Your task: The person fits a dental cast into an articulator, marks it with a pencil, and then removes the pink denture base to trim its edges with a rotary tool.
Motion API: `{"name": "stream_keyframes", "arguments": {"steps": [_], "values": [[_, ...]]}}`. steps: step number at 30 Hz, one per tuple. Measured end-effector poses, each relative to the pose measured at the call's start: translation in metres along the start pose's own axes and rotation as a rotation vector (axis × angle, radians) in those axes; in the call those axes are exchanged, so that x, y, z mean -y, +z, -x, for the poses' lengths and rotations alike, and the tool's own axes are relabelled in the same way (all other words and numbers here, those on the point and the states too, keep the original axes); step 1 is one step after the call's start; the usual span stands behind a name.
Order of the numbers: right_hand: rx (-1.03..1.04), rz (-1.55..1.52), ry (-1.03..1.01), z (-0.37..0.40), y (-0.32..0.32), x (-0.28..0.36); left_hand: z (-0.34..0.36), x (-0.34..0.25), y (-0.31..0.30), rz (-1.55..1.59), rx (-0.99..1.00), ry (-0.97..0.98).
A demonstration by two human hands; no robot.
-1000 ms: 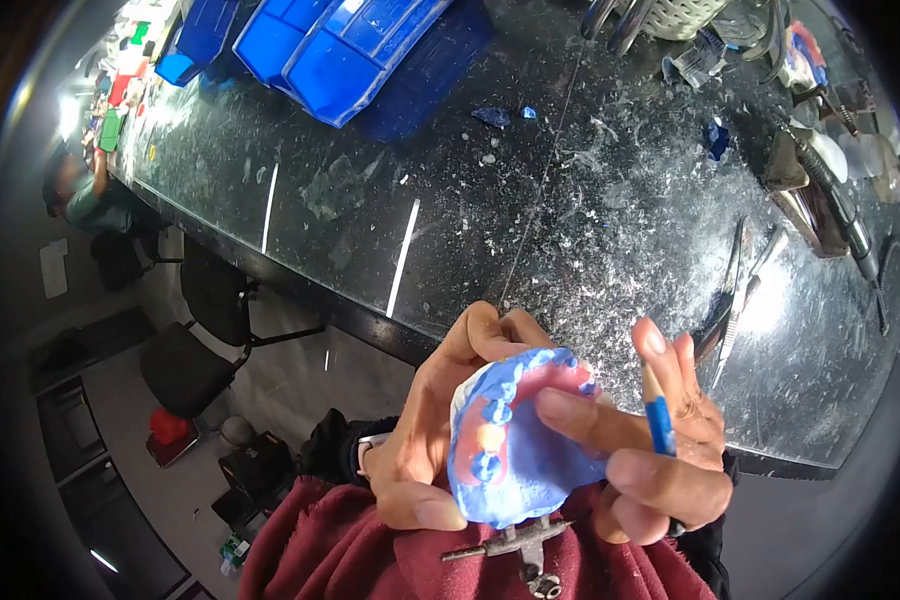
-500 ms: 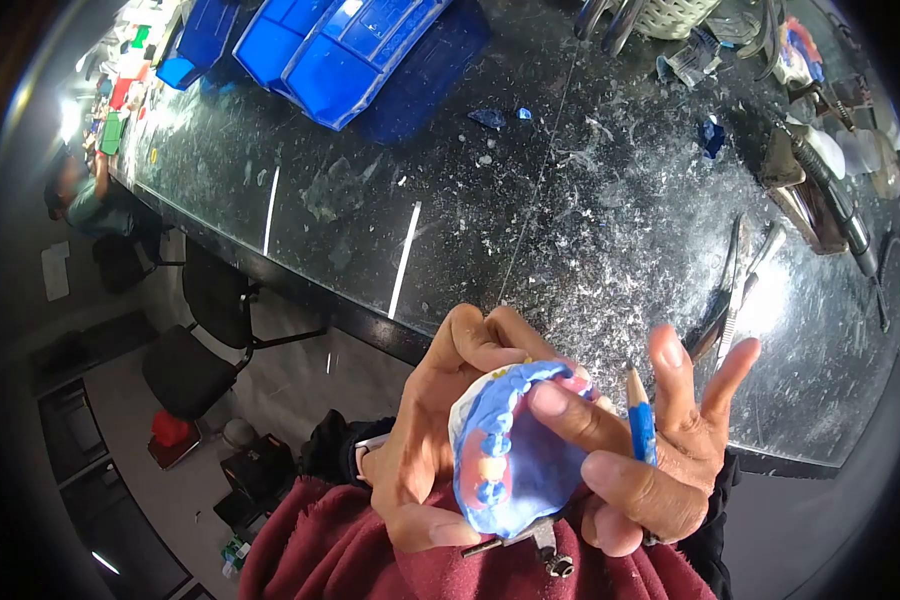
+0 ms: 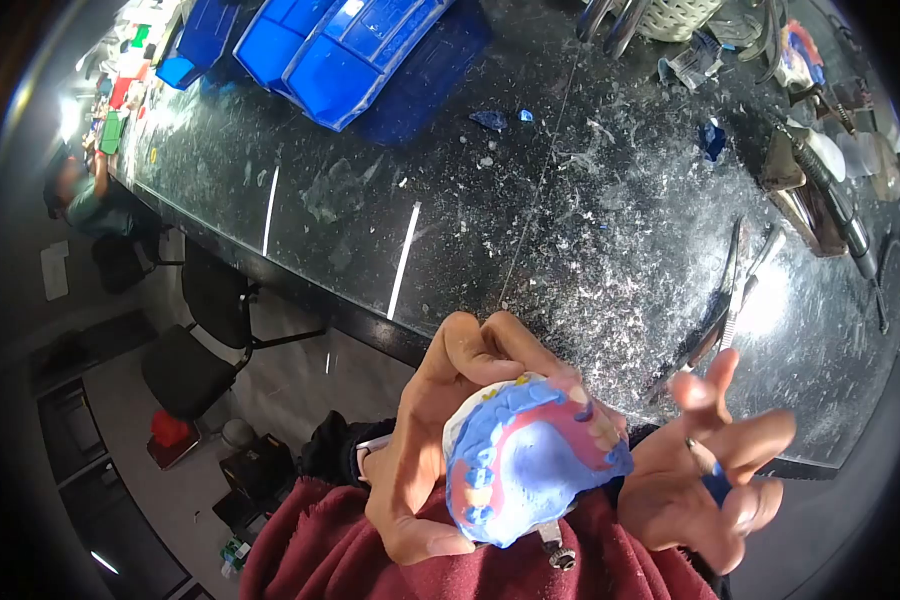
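Note:
A dental model (image 3: 545, 455) rests in my left hand (image 3: 415, 440), whose fingers wrap round its far and left edges. Its base is pale, with blue material over the arch and palate, pink gum-coloured parts and several cream teeth. A metal piece with a screw (image 3: 562, 558) sticks out below the model. Just right of the model is my right hand (image 3: 705, 470), apart from it and blurred. Tucked among its curled fingers is a blue pencil (image 3: 715, 485), only partly visible.
White dust and scraps cover the dark bench (image 3: 450, 250). Metal hand tools (image 3: 740, 285) and a rotary handpiece (image 3: 835, 195) lie at right. Blue bins (image 3: 345, 60) stand at the back. Chairs (image 3: 195, 350) and another person (image 3: 100, 205) are at left.
My right hand has drawn back to the right, off the model, taking the pencil with it and tilting it. The model has turned slightly in my left hand, showing more of its right side.

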State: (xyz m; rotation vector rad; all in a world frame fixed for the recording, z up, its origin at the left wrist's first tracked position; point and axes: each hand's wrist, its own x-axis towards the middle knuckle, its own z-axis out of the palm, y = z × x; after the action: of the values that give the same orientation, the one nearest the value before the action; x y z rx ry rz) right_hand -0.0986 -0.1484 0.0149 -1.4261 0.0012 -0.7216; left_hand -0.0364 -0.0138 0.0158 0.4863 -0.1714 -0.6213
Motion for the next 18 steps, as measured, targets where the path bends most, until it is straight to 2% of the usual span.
{"name": "stream_keyframes", "arguments": {"steps": [2,3,8,9,12,16,18], "values": [[-0.097,0.019,-0.014,0.006,0.000,-0.006,0.000,0.002,0.002,0.004,-0.014,0.035],[-0.057,0.070,-0.044,0.004,0.000,-0.009,0.001,0.004,0.001,-0.011,-0.025,0.057],[0.385,0.098,-0.120,-0.006,-0.024,-0.010,-0.002,0.005,-0.002,-0.057,0.013,0.115],[0.479,0.131,-0.026,-0.012,-0.026,0.000,-0.002,0.005,-0.002,-0.053,0.013,0.117],[0.554,0.251,-0.195,-0.018,-0.020,-0.005,-0.002,0.003,-0.003,-0.085,0.014,0.085],[0.523,0.340,-0.205,-0.016,-0.014,-0.001,0.000,0.000,-0.004,-0.109,0.011,0.045],[0.436,0.411,-0.185,-0.012,-0.011,0.000,-0.002,0.002,-0.002,-0.080,0.019,0.067]]}}
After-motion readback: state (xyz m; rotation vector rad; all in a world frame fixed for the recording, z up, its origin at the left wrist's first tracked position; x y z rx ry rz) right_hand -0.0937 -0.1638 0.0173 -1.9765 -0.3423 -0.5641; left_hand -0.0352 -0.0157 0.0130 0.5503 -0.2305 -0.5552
